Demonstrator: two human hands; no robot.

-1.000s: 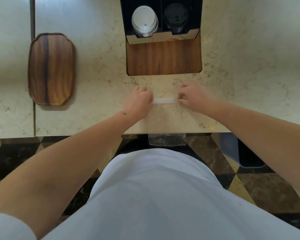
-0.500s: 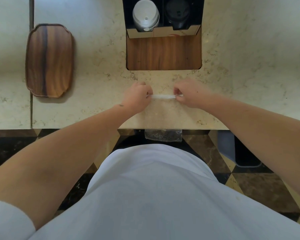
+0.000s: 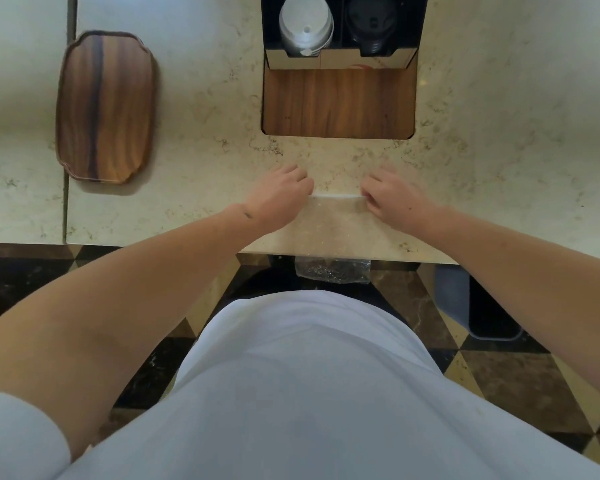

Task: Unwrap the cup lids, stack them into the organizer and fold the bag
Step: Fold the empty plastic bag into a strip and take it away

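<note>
A clear plastic bag (image 3: pixel 336 223) lies flat on the marble counter, and its near end hangs over the front edge. My left hand (image 3: pixel 280 199) pinches the left end of the bag's far folded edge. My right hand (image 3: pixel 392 197) pinches the right end of that edge. Both hands rest on the counter. At the back stands the black organizer (image 3: pixel 340 62), with a stack of white lids (image 3: pixel 306 27) in its left slot and a stack of black lids (image 3: pixel 371 24) in its right slot.
A wooden tray (image 3: pixel 106 107) lies on the counter at the left. A wooden panel (image 3: pixel 338 102) is set into the counter in front of the organizer. A seam runs down the counter at the far left. A grey bin (image 3: pixel 478 306) stands on the checkered floor at the right.
The fold of the bag between my hands has flattened down onto the counter. Both hands stay at its two ends, and the camera has tilted slightly.
</note>
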